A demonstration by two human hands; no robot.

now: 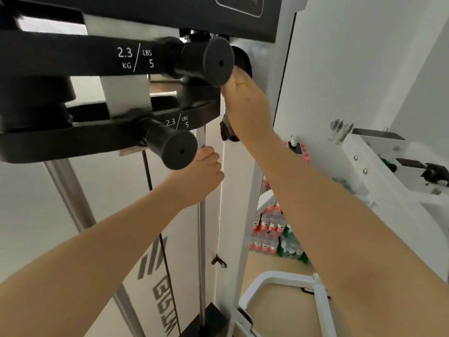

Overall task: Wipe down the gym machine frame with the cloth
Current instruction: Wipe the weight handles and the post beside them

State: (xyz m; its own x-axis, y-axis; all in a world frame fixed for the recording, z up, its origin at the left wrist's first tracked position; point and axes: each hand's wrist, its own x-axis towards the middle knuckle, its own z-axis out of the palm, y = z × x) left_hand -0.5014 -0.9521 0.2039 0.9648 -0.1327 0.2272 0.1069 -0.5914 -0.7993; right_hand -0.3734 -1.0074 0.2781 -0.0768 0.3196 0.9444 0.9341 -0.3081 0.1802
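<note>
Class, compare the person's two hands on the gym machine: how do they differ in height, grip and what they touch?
The right hand reaches higher, near the upper black knob, while the left hand sits lower, below the lower black knob. The right hand presses a dark cloth to the white frame; the left hand curls around the thin chrome rod. Both arms are bare.

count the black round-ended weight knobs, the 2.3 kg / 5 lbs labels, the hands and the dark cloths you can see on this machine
black round-ended add-on weight knobs: 2 (upper, lower)
white 2.3 kg / 5 lbs labels: 2 (upper, lower)
bare hands: 2 (left hand, right hand)
dark crumpled cloth: 1, under the right hand
total: 7
</note>
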